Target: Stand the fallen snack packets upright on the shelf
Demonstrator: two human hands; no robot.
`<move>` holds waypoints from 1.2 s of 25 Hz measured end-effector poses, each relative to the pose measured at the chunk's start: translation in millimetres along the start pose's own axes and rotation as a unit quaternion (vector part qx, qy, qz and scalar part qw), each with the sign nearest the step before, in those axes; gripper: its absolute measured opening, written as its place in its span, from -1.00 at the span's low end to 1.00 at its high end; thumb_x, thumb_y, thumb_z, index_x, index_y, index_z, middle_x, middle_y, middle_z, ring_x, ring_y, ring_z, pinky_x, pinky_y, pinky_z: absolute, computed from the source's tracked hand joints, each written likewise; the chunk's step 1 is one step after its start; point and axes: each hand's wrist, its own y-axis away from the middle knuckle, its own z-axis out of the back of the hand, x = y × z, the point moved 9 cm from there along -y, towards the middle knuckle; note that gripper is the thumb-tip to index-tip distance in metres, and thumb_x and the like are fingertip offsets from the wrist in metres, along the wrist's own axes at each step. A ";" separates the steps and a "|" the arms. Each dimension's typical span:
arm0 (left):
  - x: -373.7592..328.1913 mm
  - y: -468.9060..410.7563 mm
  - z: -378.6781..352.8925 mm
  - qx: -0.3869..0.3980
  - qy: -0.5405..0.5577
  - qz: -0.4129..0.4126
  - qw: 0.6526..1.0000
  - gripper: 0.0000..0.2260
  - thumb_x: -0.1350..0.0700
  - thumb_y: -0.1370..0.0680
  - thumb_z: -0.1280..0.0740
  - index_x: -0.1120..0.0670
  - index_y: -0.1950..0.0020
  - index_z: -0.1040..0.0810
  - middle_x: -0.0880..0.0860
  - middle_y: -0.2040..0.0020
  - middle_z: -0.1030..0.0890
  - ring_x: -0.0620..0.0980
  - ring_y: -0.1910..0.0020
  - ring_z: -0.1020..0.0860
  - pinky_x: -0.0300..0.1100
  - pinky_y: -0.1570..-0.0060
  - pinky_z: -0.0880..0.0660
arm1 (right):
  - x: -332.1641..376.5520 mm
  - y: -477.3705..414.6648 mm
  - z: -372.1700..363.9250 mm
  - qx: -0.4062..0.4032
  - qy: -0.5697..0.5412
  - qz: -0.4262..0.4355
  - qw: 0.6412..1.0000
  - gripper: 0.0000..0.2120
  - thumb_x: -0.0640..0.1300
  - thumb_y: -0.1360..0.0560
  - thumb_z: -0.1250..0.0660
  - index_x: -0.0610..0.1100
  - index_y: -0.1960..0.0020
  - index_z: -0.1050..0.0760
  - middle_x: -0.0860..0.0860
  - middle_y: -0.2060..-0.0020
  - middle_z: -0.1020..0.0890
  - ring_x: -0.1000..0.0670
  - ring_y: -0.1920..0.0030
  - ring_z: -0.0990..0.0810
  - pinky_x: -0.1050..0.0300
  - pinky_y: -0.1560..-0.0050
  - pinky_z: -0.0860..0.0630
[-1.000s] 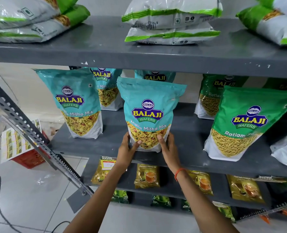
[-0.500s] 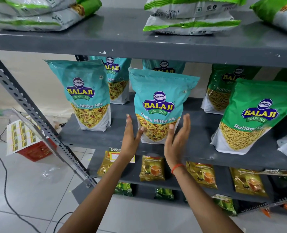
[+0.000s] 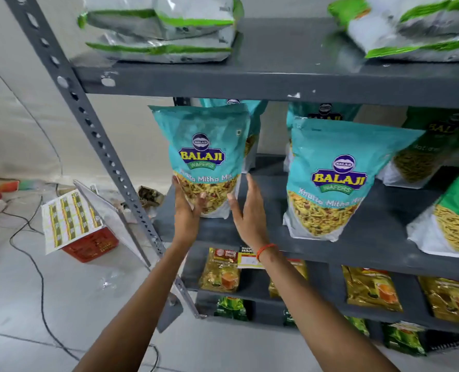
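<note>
Here, the teal Khatta Mitha Mix packet (image 3: 205,162) you are working on stands upright at the left end of the middle shelf (image 3: 378,245), close to the slotted grey upright (image 3: 96,135). Your left hand (image 3: 186,210) cups its lower left corner, fingers laid against the clear window and thumb toward the front, so it is steadying the base rather than lifting. Your right hand (image 3: 246,208) is spread flat just beside the packet's right edge; the frame is a little smeared there, so you may be brushing the side or standing a hair off it. Placed like that, the two palms would bracket the bag so it cannot tip either way while it settles.

To the right of that packet, a second teal packet (image 3: 338,181) stands on its own near the shelf's front lip, and beyond it the green Ratlami packets (image 3: 454,218) stand too. Behind your packet another teal one (image 3: 252,124) peeks out, propping the row. Above it, on the top shelf (image 3: 276,76), the white-and-green packets (image 3: 164,30) lie flat in stacks, which looks like the work left to you. Below it, gold tea packets (image 3: 220,272) line the lower shelf.
</note>
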 end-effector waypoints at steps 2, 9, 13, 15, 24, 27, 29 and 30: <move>28.9 -10.0 1.0 0.064 0.086 0.056 0.993 -0.33 0.02 -0.54 -0.27 0.09 -0.51 0.03 -0.10 -0.40 -0.21 -0.29 -0.34 -0.26 -0.48 -0.22 -0.26 | -13.9 -7.8 -26.6 0.058 -0.014 -0.047 0.997 -0.31 0.05 -0.51 -0.26 -0.18 -0.50 -0.04 -0.15 -0.46 -0.27 -0.07 -0.46 -0.24 0.01 -0.45 -0.25; 44.2 -7.7 2.9 0.088 0.114 0.091 0.985 -0.53 0.24 -0.55 -0.26 0.18 -0.42 -0.18 0.03 -0.27 -0.41 -0.24 -0.11 -0.46 -0.53 0.07 -0.46 | -38.2 -3.0 -38.1 0.087 -0.092 -0.127 0.984 -0.34 0.08 -0.39 -0.41 -0.09 -0.38 -0.23 -0.07 -0.28 -0.49 0.05 -0.21 -0.49 0.23 -0.07 -0.47; 58.3 10.4 -2.8 0.101 0.080 0.101 0.987 -0.50 0.12 -0.52 -0.31 0.08 -0.40 -0.20 0.00 -0.29 -0.42 -0.05 -0.26 -0.42 -0.12 -0.22 -0.46 | -53.5 16.9 -28.8 0.077 -0.110 -0.138 0.981 -0.44 0.02 -0.43 -0.40 -0.07 -0.34 -0.28 -0.05 -0.25 -0.52 0.01 -0.23 -0.52 0.09 -0.15 -0.54; 59.5 15.0 -2.4 0.100 0.070 0.107 0.987 -0.49 0.10 -0.52 -0.32 0.06 -0.40 -0.19 0.01 -0.30 -0.42 -0.03 -0.27 -0.41 0.03 -0.27 -0.43 | -52.0 19.4 -25.6 0.073 -0.115 -0.135 0.981 -0.44 0.00 -0.43 -0.39 -0.08 -0.35 -0.27 -0.05 -0.26 -0.51 0.04 -0.22 -0.51 0.17 -0.13 -0.53; 43.9 17.0 1.0 0.105 0.041 0.108 0.988 -0.49 0.11 -0.53 -0.30 0.12 -0.42 -0.19 0.10 -0.34 -0.44 -0.05 -0.25 -0.41 -0.15 -0.14 -0.40 | -44.6 22.2 -25.2 0.074 -0.130 -0.153 0.977 -0.47 -0.05 -0.45 -0.38 -0.09 -0.35 -0.25 -0.03 -0.26 -0.48 0.13 -0.17 -0.46 0.56 0.13 -0.48; 41.7 15.6 1.1 0.136 -0.045 0.110 0.983 -0.47 0.01 -0.54 -0.28 0.11 -0.43 -0.17 0.11 -0.35 -0.46 0.11 -0.28 -0.47 -0.17 -0.06 -0.39 | -39.8 19.7 -24.5 0.087 -0.136 -0.146 0.976 -0.47 0.01 -0.47 -0.34 -0.03 -0.36 -0.23 0.07 -0.22 -0.47 0.11 -0.23 -0.47 0.48 0.06 -0.51; 35.3 24.1 4.2 0.142 -0.121 0.108 0.977 -0.51 -0.04 -0.55 -0.25 0.13 -0.38 -0.22 0.15 -0.32 -0.49 0.17 -0.22 -0.50 -0.18 0.02 -0.37 | -32.6 25.0 -18.5 0.081 -0.108 -0.143 0.980 -0.45 0.12 -0.48 -0.27 -0.03 -0.39 -0.21 0.02 -0.30 -0.47 0.02 -0.32 -0.45 0.17 -0.18 -0.53; 28.4 30.1 6.2 0.132 -0.167 0.108 0.971 -0.55 -0.06 -0.55 -0.24 0.16 -0.33 -0.27 0.19 -0.28 -0.53 0.21 -0.17 -0.53 -0.15 0.07 -0.38 | -28.6 28.1 -13.6 0.079 -0.076 -0.149 0.983 -0.39 0.17 -0.49 -0.21 -0.07 -0.44 -0.17 -0.05 -0.38 -0.41 -0.06 -0.39 -0.38 0.01 -0.32 -0.45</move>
